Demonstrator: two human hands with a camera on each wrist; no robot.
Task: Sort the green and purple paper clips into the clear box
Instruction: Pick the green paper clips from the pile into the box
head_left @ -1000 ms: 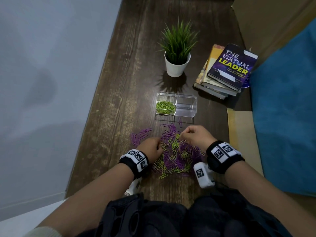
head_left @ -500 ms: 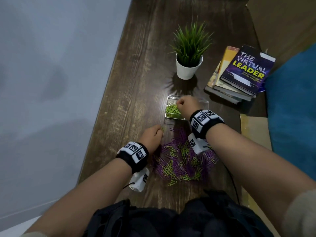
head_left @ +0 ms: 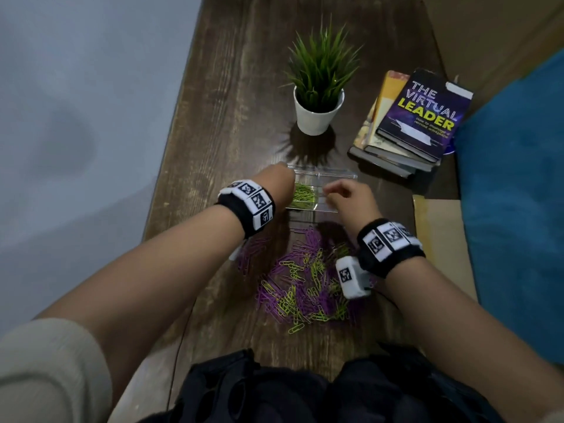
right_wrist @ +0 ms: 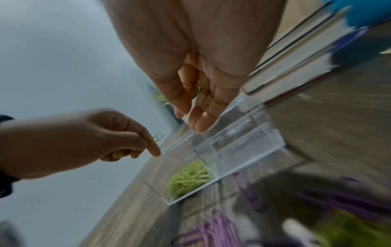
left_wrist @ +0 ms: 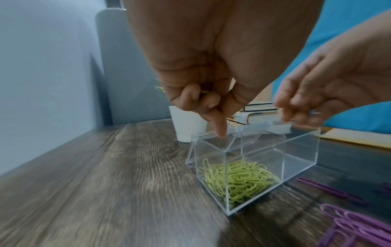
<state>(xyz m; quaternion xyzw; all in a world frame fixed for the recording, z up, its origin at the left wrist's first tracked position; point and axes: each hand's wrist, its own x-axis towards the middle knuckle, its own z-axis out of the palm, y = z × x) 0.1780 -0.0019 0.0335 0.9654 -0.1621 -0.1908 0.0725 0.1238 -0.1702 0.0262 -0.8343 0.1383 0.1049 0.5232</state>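
A clear two-compartment box (head_left: 335,175) (left_wrist: 296,150) (right_wrist: 253,145) stands on the dark wooden table. Its left compartment holds green paper clips (head_left: 303,195) (left_wrist: 239,180) (right_wrist: 190,178); the right one looks empty. My left hand (head_left: 276,181) (left_wrist: 211,107) hovers over the left compartment and pinches one green clip (right_wrist: 156,137). My right hand (head_left: 345,193) (right_wrist: 196,108) hangs over the right half of the box, fingers relaxed, holding nothing I can see. A mixed pile of green and purple clips (head_left: 305,285) lies in front of the box, between my wrists.
A potted plant (head_left: 317,111) stands just behind the box. A stack of books (head_left: 418,123) lies at the back right. Blue fabric (head_left: 518,209) and a tan board (head_left: 439,239) border the table's right side. The table's left edge runs along a grey wall.
My left hand has lifted from the pile up to the box with a green clip. My right hand has moved off the green compartment toward the right.
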